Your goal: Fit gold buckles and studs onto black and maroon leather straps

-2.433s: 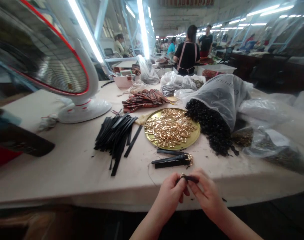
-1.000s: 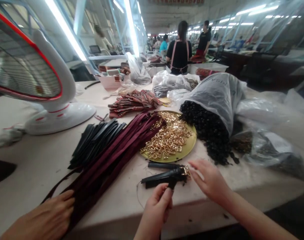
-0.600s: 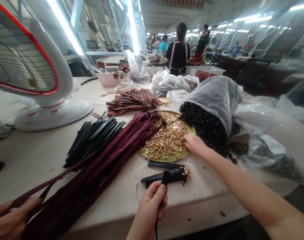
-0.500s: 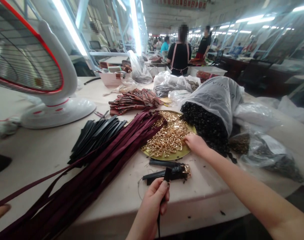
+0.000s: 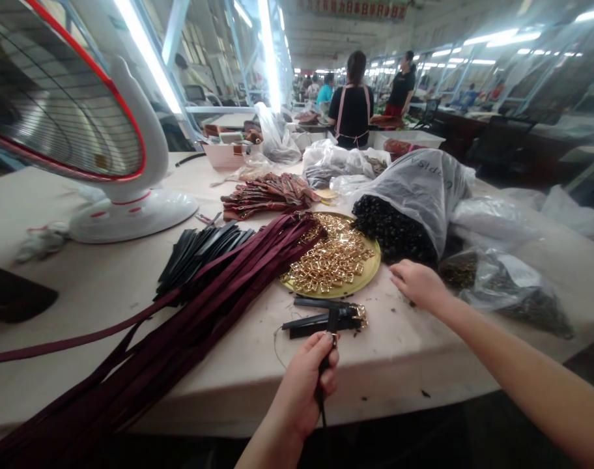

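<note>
Right hand (image 5: 418, 284) has moved off the plate (image 5: 371, 267), fingers curled, contents unclear; left hand (image 5: 312, 361) grips a strip (image 5: 333, 321). Few straps (image 5: 307, 325) already bear buckles (image 5: 361, 316); many black strips (image 5: 194, 254) remain.

The surface (image 5: 424, 339) is a plain off-white. Toward its left edge, the fan (image 5: 131, 218) is white with a bright red rim. Deep maroon strips (image 5: 213, 293) run from the front left corner to the tray (image 5: 368, 281), which is yellow-gold under shiny gold buckles (image 5: 331, 264). Plain black strips (image 5: 194, 257) lie left of it; behind, the folded pieces (image 5: 268, 195) are mottled red-brown. Near the front edge, black straps (image 5: 309, 324) end in gold, and the left hand (image 5: 304, 374) holds a black strap (image 5: 333, 318). Toward the right edge, a milky bag (image 5: 424, 182) bears dark lettering above black bits (image 5: 395, 231).
</note>
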A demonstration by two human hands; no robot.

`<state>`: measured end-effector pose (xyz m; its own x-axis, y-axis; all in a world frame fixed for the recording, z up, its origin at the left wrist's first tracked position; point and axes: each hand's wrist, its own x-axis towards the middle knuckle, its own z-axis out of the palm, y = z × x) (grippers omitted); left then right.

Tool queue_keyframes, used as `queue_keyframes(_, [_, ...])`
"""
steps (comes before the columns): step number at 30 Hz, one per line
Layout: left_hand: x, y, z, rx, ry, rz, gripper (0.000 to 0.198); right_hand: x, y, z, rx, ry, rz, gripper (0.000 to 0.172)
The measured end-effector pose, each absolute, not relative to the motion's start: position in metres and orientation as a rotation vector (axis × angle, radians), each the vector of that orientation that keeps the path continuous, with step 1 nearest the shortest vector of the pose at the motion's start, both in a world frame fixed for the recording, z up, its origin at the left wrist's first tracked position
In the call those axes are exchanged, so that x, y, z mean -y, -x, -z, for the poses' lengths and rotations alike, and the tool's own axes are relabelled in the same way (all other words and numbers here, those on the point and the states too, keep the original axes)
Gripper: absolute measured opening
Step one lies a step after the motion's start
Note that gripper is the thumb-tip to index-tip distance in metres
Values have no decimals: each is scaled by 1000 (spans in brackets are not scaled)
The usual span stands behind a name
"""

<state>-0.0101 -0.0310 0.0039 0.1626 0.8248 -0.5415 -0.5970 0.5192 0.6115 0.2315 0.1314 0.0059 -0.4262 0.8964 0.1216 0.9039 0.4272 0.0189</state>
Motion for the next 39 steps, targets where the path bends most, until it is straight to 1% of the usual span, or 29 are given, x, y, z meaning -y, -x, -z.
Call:
queue_keyframes(7, [34,5,-1,-957,-247,-1019,18,-134,-270,0,2606,1752,180,23])
queue_keyframes(12, [34,7,2,-975,-282,-987,24,-138,-271,-1,2587,1799,153,15])
queue_keyframes(17, [31,9,2,-1007,-293,-967,28,-139,-269,-4,2523,1806,46,13])
queue_keyframes(23, [18,-1,3,-985,-388,-941,23,-127,-250,-14,2303,1789,-161,14])
queue_keyframes(24, [16,-4,2,-987,-404,-940,22,-120,-242,-16,2272,1755,-233,16])
queue_keyframes(25, [13,-6,0,-988,-417,-937,22,-112,-232,-17,2226,1692,-375,18])
queue_keyframes(27, [8,-11,-2,-984,-439,-935,22,-94,-210,-19,2043,1494,-838,22])
queue_keyframes(29, [5,-14,-5,-1003,-475,-949,23,-77,-187,-19,1724,1269,-1319,24])
queue_keyframes(31, [4,-15,-5,-1075,-549,-979,23,-65,-170,-16,1453,1136,-1593,23])
queue_keyframes(35, [7,-11,-2,-1259,-789,-996,23,-55,-158,-11,1272,1056,-1762,27])
queue_keyframes(39, [13,-4,0,-1355,-1007,-937,23,-51,-164,-13,1334,1081,-1723,27])
